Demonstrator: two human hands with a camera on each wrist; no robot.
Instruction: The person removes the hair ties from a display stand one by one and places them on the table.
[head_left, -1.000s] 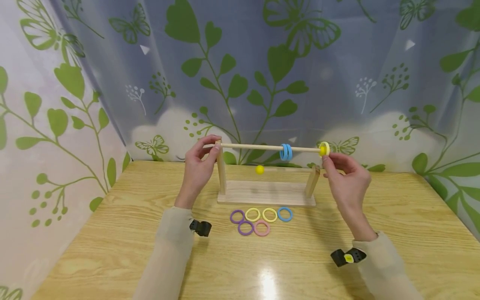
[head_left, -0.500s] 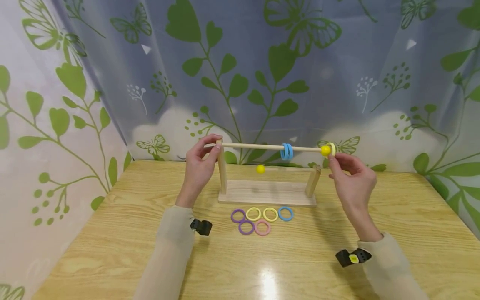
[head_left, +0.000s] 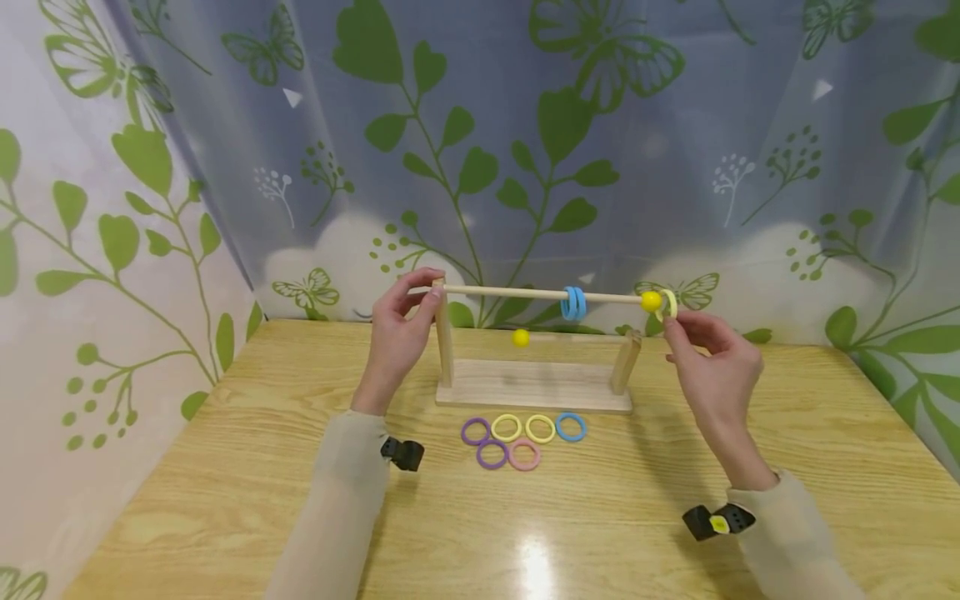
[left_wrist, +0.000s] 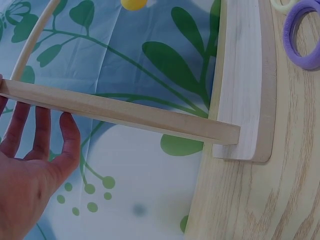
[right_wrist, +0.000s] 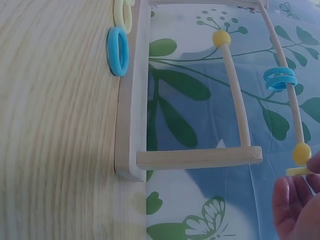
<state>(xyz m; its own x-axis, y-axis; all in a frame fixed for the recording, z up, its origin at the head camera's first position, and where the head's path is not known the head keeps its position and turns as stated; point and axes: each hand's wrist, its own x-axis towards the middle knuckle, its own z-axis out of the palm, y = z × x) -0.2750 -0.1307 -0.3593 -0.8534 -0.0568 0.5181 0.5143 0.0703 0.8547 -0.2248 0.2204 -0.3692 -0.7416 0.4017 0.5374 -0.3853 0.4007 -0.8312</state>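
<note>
My left hand (head_left: 405, 321) holds the top of the tall left post of a wooden stand (head_left: 534, 385), thumb on the near side. From that post an upper rod (head_left: 502, 292) runs right, carrying two blue rings (head_left: 573, 304) and ending in a yellow ball (head_left: 651, 301). Just right of this ball, my right hand (head_left: 716, 358) pinches a pale yellow ring (head_left: 669, 306) between thumb and fingers. In the right wrist view the same ring (right_wrist: 298, 171) shows edge-on beside the ball. A shorter post (head_left: 626, 364) bears a lower rod (head_left: 573, 337), tipped with another yellow ball (head_left: 521, 338).
On the wooden table (head_left: 420, 525), in front of the stand, lie two purple rings (head_left: 491, 455), two yellow rings (head_left: 506, 428), a pink ring (head_left: 524, 455) and a blue ring (head_left: 571, 427). A leaf-patterned curtain (head_left: 480, 167) hangs close behind the stand.
My right hand has moved right with the yellow ring, from around the upper rod's end ball to just beyond it. The left hand stays at the post; the two blue rings keep their place.
</note>
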